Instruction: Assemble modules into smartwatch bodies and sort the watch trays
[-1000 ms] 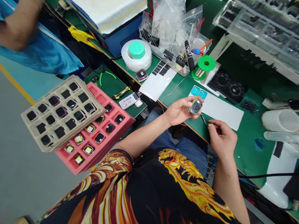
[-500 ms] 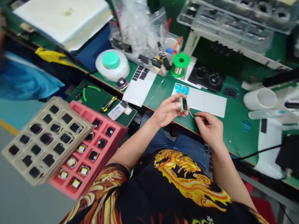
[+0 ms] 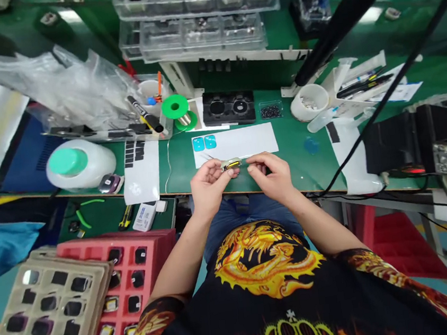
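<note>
My left hand (image 3: 208, 189) is closed around a small smartwatch case (image 3: 231, 164), pale green at the rim, with yellow and black parts showing inside. It is held edge-on above the front of the bench. Two thin metal tips (image 3: 205, 156) stick out past the left fingers, over a white sheet (image 3: 245, 143); what they belong to is hidden. My right hand (image 3: 271, 174) is at the other end of the case, thumb and fingers pinched close to its edge. Whatever lies in that pinch is too small to make out. Two blue stickers (image 3: 204, 143) lie on the sheet.
Left of my legs, a beige tray (image 3: 68, 265) overlaps a red foam tray (image 3: 163, 243); both hold watch parts. A solder spool (image 3: 175, 107), a white bottle (image 3: 82, 166) and a white cup (image 3: 309, 102) stand on the bench. A black cable (image 3: 359, 145) crosses the right side.
My view has swung left and levelled. The smartwatch case has turned from face showing to edge-on. My right hand has come closer to it; the thin metal tool no longer shows beside that hand.
</note>
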Demonstrator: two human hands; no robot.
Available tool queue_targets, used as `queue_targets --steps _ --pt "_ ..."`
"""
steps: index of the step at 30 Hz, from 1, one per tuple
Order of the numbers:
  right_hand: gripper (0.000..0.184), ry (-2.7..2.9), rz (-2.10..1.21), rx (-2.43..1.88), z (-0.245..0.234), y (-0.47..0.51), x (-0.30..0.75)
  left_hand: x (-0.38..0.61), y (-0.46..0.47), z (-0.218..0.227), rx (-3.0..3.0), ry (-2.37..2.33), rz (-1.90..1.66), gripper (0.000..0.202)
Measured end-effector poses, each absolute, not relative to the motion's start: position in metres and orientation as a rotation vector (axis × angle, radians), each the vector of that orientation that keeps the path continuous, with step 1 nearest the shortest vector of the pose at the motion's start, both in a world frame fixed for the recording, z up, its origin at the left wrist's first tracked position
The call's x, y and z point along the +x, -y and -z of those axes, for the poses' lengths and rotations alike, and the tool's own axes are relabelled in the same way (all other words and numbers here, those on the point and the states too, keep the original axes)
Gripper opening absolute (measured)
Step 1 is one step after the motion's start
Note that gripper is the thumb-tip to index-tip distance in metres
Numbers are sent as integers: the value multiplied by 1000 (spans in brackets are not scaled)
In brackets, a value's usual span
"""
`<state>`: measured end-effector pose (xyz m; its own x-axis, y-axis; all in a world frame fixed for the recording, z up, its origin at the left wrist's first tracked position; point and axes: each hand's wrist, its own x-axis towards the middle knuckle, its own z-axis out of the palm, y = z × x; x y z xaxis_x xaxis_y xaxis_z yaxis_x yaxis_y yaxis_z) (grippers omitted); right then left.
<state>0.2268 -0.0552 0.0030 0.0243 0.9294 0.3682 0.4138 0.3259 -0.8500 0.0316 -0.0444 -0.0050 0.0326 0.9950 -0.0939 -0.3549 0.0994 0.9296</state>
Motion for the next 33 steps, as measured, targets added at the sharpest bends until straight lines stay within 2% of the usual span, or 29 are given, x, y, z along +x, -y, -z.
queue_targets --steps 4,7,10,13,19,23,28,33 --pt "13 1587 -631 -1183 -6 55 227 50 50 3 1036 -1004 -1371 29" --pt "19 1549 -649 -1133 -7 55 229 53 49 3 1446 -1075 -1465 20" --pt "36 1538 -694 -1122 -5 55 231 48 46 4 1875 -1087 -1495 30" --pt "42 1517 -709 -1157 -2 56 231 47 46 0 1978 -1087 -1440 36" --pt "41 1516 -679 -1138 0 56 230 52 56 -11 1356 -942 -1298 30" --pt "32 1628 -664 -1097 -1 56 228 45 54 -11 1056 -948 -1203 24" --pt "32 1724 -671 -1047 0 55 228 37 45 -9 841 -983 -1080 32" --pt "28 1793 -781 -1106 -1 54 229 29 41 -8 800 -857 -925 51"
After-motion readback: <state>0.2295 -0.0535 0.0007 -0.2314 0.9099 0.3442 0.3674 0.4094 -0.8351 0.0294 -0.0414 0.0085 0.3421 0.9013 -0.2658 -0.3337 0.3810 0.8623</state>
